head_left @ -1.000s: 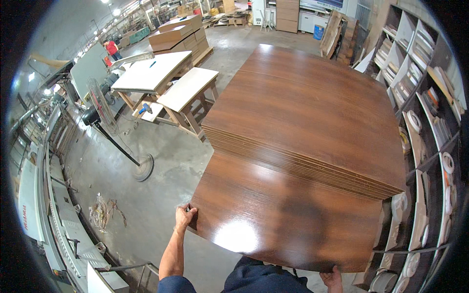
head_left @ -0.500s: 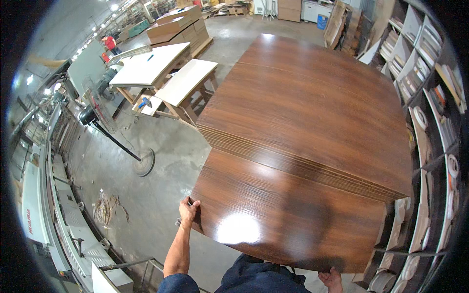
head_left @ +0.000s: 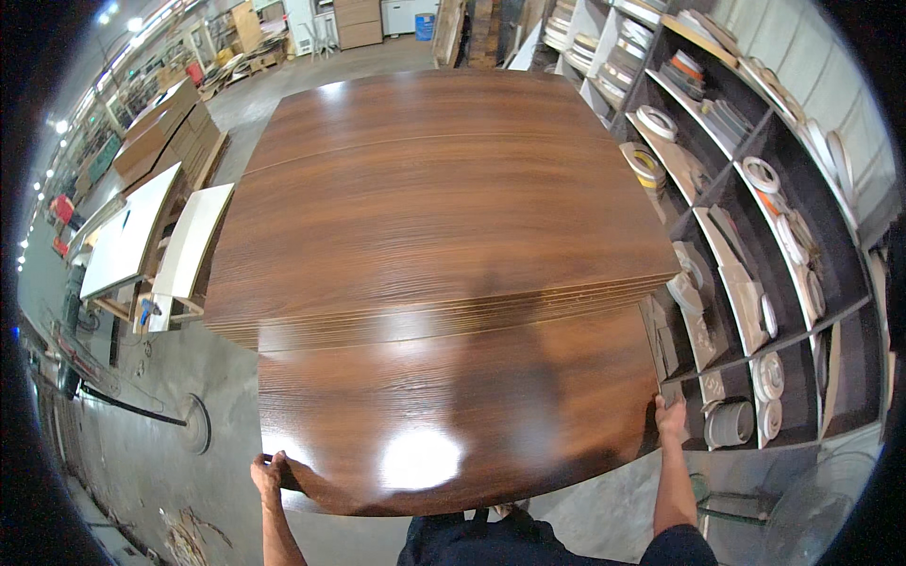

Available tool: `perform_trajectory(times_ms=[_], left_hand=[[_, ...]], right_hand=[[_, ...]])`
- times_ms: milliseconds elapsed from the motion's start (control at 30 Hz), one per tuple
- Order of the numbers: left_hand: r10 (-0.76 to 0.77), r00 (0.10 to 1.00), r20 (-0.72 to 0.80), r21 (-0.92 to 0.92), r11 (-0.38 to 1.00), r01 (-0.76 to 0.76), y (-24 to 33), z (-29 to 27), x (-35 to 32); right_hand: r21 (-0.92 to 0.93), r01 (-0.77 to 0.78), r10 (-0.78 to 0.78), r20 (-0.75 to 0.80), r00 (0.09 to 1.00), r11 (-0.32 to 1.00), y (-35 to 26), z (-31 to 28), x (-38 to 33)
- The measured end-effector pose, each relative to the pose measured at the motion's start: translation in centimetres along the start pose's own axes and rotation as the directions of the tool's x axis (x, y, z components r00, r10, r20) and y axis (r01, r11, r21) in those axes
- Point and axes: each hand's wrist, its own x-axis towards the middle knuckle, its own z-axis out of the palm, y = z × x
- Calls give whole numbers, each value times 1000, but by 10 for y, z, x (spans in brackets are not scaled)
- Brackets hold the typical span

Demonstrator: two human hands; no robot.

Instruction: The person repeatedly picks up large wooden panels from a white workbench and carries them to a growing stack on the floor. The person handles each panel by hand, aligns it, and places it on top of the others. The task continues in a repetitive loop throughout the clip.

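Left hand point(head_left: 269, 472) and right hand point(head_left: 672, 415) clamp opposite edges of the glossy brown panel point(head_left: 453, 415) atop the stack point(head_left: 444, 226); looks heavy, stiff, slick; edge grips suit.

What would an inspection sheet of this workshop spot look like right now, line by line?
Surface: glossy dark brown wood-grain panel lies flat, its far end tucked under a stack of matching panels.
Job's things: the stack is several boards high, with layered edges showing at its near side.
Clutter: coils of edge banding fill the shelving unit on the right.
Grips: left hand holds the panel's near left corner; right hand holds its right edge.
Cables: dark hose runs across the floor at left.
Surroundings: white boards on a stand at left; concrete floor.
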Motion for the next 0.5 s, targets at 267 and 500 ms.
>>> perform_trajectory(times_ms=[267, 500], left_hand=[[-51, 992, 116, -42, 997, 57, 5, -10, 10], [-91, 984, 155, -174, 978, 118, -11, -2, 19]], right_hand=[[267, -291, 273, 103, 956, 919, 20, 73, 28], [299, -246, 223, 107, 969, 922, 25, 77, 27]])
